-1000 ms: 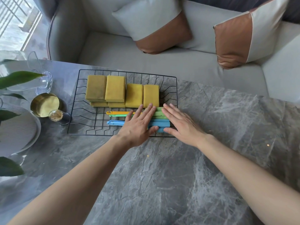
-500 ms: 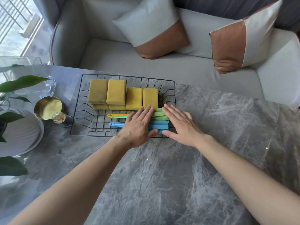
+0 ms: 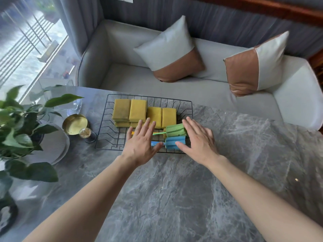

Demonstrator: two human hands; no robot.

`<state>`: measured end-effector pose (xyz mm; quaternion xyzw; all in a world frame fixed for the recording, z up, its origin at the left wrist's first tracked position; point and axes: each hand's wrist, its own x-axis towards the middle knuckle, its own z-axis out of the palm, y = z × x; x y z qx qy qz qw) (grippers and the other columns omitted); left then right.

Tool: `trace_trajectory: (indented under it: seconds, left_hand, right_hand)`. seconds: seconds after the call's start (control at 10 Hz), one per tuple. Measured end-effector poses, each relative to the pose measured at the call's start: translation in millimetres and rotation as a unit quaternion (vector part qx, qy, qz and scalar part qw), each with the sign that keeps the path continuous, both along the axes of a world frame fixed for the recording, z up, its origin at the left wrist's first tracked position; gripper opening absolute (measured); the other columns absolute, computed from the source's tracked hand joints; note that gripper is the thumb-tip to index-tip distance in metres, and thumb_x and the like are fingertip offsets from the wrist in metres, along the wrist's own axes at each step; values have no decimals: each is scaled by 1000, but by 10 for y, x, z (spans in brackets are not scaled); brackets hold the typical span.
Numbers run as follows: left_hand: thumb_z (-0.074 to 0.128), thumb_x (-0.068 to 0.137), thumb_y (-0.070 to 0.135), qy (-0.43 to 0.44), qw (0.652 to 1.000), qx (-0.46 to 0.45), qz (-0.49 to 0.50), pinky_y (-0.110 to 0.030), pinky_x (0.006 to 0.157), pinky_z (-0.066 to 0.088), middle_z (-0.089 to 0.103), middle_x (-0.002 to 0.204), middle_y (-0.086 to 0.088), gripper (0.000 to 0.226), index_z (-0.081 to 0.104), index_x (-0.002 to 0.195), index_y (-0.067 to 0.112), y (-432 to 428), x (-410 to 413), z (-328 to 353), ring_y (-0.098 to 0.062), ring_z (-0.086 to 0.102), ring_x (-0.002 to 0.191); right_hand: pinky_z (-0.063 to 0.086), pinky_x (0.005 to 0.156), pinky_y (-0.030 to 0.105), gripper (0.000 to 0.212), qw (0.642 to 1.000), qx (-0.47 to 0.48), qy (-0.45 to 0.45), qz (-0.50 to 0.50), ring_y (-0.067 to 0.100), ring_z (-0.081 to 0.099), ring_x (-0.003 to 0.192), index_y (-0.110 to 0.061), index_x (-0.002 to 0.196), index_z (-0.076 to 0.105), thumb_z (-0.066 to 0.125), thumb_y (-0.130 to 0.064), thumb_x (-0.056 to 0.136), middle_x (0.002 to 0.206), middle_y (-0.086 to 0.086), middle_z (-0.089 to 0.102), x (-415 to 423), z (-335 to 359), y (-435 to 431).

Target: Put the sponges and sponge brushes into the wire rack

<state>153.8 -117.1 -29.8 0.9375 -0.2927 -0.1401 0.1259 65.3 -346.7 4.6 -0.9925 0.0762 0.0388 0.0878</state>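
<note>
A black wire rack [image 3: 108,123] lies on the grey marble table. Several yellow sponges [image 3: 138,112] fill its back half in a row. At its front right lie a green sponge brush [image 3: 175,130] and a blue sponge brush [image 3: 174,143], handles pointing left. My left hand [image 3: 141,144] hovers flat with spread fingers over the handles, covering most of them. My right hand [image 3: 199,142] is flat and spread beside the brush heads, its thumb touching the blue one. Neither hand grips anything.
Left of the rack stand a gold bowl [image 3: 75,124], a small glass of toothpicks [image 3: 86,134], a white plate [image 3: 52,145] and a leafy plant [image 3: 21,119]. A grey sofa [image 3: 139,84] with two cushions sits behind the table.
Both hands have drawn apart and back from the brush heads, uncovering the green and blue sponge heads. The camera has tilted up and back, showing more of the sofa.
</note>
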Motion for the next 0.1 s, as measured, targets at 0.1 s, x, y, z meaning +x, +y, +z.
trace_trajectory:
  seconds: [0.1]
  left_hand:
    - [11, 91, 79, -44, 999, 9, 26, -55, 125, 3, -6, 171, 6, 87, -3, 161, 30, 186, -41, 95, -21, -11, 157]
  right_hand:
    - [23, 115, 44, 87, 999, -27, -8, -34, 13, 13, 153, -31, 157, 13, 30, -78, 85, 167, -7, 12, -19, 66, 139]
